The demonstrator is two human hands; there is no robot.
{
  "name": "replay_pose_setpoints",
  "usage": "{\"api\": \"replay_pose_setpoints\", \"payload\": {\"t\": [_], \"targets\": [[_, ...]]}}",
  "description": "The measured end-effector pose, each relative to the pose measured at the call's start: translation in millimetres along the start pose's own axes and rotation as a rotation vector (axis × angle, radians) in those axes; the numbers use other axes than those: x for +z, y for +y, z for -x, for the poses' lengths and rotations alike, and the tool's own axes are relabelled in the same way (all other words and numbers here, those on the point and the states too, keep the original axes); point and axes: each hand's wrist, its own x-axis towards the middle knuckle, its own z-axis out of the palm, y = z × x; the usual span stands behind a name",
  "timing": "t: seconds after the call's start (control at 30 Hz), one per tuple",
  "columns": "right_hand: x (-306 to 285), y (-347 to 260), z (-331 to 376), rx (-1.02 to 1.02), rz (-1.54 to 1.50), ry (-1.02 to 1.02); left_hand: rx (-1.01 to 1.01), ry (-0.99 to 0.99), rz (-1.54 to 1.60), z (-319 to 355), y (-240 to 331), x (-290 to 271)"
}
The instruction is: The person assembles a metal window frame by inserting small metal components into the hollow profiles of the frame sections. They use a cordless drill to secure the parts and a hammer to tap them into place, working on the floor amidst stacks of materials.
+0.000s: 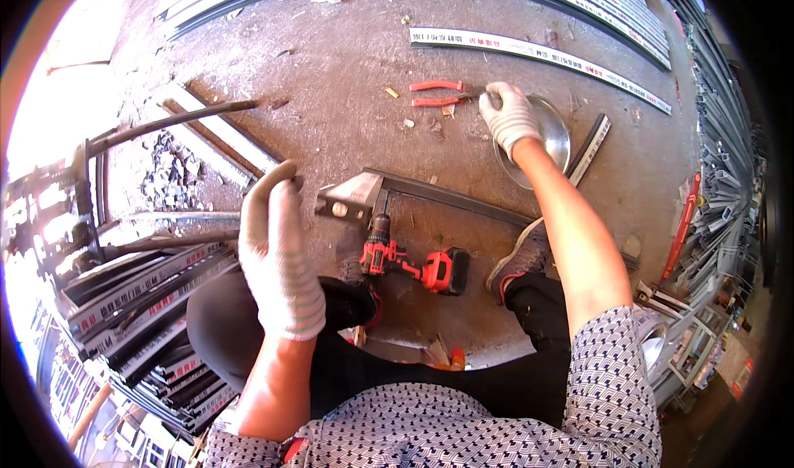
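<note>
My left hand (283, 261), in a pale knit glove with grimy fingertips, is raised above my left knee. Its fingers stretch out and hold nothing I can see. My right hand (511, 121), gloved alike, reaches over the left rim of a shiny metal bowl (556, 129). Its fingers curl together close to the jaws of red-handled pliers (438, 94) lying on the floor; whatever they pinch is too small or hidden. Between my feet rests a red and black cordless drill (404, 257), its bit pointing at a dark metal bar (463, 197) with an angled end piece (351, 197).
A long profile (538, 52) lies ahead, with stacked profiles (579, 5) beyond it. A short profile (589, 150) sits right of the bowl. Bundled profiles (157, 319) and a metal frame (87, 187) stand left. More profiles (728, 187) and a red bar (685, 226) line the right.
</note>
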Motion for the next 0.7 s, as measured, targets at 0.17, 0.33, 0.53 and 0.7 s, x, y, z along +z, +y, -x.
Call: {"api": "replay_pose_setpoints", "payload": {"t": [0.17,0.33,0.53,0.7], "targets": [[33,4,-80,-0.028,0.303,-0.044,0.038,0.080,0.107,-7,4,4],[59,10,-148,-0.107,0.508,-0.043,0.056,0.169,0.087,-19,-6,4],[86,30,-189,-0.208,0.696,-0.075,0.055,0.196,0.070,-37,-15,1],[65,18,-174,-0.259,0.742,-0.136,0.056,0.177,0.098,-42,-12,0]]}}
